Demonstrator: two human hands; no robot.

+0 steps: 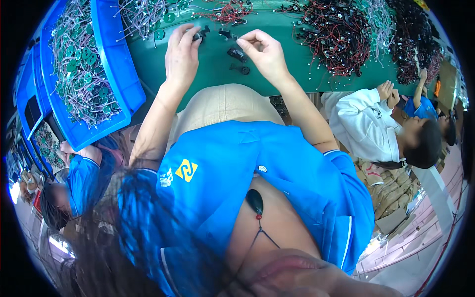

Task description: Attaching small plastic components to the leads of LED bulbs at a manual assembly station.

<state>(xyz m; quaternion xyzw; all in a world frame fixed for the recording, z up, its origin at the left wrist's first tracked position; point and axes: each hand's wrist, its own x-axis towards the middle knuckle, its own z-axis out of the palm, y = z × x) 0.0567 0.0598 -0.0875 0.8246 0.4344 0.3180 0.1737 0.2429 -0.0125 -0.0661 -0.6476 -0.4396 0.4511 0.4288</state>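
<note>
My left hand [183, 54] is over the green table, its fingers curled and closed at the tips on a small black plastic part [203, 32]. To its right, my right hand [265, 53] has thumb and forefinger drawn together in a pinch; what lies between them is too small to make out. Just beyond those fingertips is another small black part [225, 33]. Two more black pieces, a blocky one [237, 54] and a rounded one [240, 69], rest on the table between my hands.
At left stands a blue bin [116, 54] heaped with green round circuit boards [81, 79] and pale wires. Black parts with red wires [336, 37] pile up at right. More wired boards [143, 20] lie along the back. Co-workers sit at both sides, one in a white sleeve [363, 116].
</note>
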